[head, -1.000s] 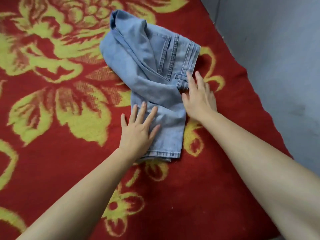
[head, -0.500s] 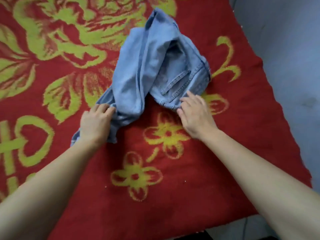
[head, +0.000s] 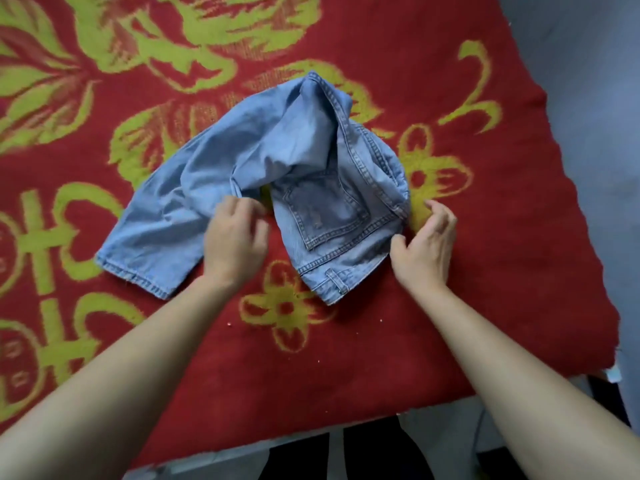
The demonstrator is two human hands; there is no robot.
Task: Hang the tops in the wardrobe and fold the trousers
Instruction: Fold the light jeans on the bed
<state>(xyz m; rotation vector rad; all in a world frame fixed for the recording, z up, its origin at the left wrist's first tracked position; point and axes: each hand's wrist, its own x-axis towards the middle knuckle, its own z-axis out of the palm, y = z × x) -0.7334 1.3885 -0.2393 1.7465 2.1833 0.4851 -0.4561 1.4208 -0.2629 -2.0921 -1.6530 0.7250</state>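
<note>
Jeans (head: 194,202) lie bunched at frame centre on the red blanket (head: 450,306), leg twisted. Left hand (head: 235,240) curls at the leg fold, grip not determinable; right hand (head: 424,247) relaxed, thumb against the waistband (head: 334,275). Risk: folding over the twist locks in a lopsided bundle

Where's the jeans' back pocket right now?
In the head view, the back pocket faces up just right of centre on the jeans, between the left hand and right hand.

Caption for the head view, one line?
Left hand pinches crumpled light blue jeans on a red floral blanket; right hand at their waistband.
</note>
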